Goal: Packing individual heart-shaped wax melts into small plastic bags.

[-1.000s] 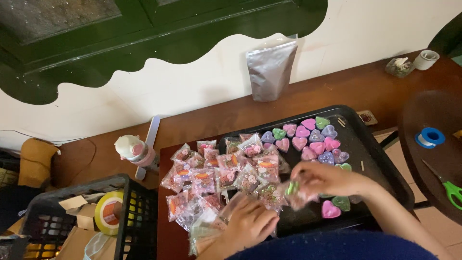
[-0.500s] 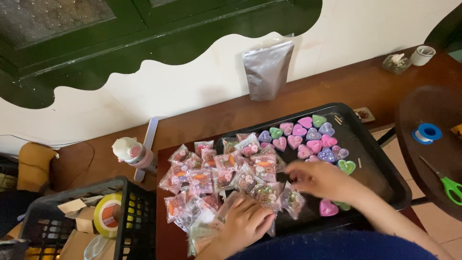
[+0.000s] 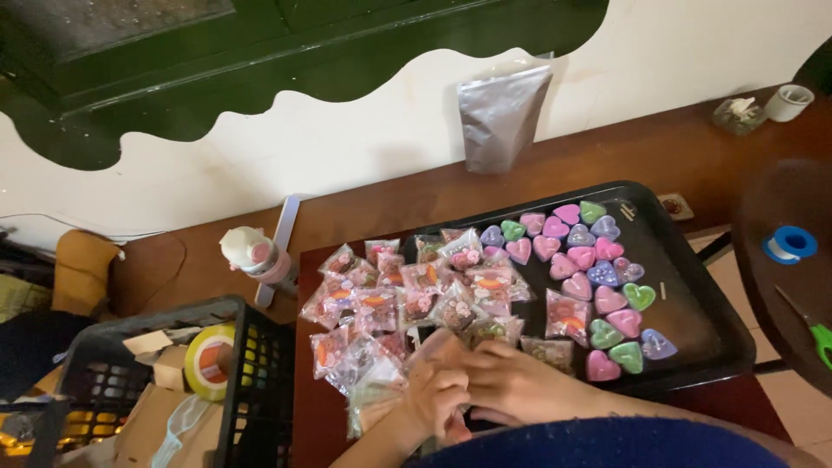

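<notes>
The clear packet (image 3: 431,345) sits right at my fingertips, at the near edge of the black tray (image 3: 693,347). It is a small see-through sachet with something pinkish inside, crinkled and catching the light. My left hand (image 3: 433,399) and right hand (image 3: 520,381) meet just below it, fingers curled in and touching each other. Film shows above the knuckles, but the hands hide the pinch itself, so I cannot tell whether either hand really has hold of the packet.

I judge the step in hand to be working one sachet between both hands. Any further handling would call for a light, two-sided pinch, since thin film like this slips and creases easily.

Just beyond lies the heap of filled packets (image 3: 416,290), overlapping one another across the left part of the tray. To their right are the heart-shaped pieces (image 3: 598,260) — pink, purple and green — set out in loose rows.

Further off, a silver pouch (image 3: 503,113) leans on the wall and a pink-and-white bottle (image 3: 256,253) stands left of the tray. A black crate (image 3: 251,407) holds a yellow tape roll (image 3: 206,360). A blue tape roll (image 3: 790,244) and green-handled scissors (image 3: 815,331) lie on the round table to the right.
</notes>
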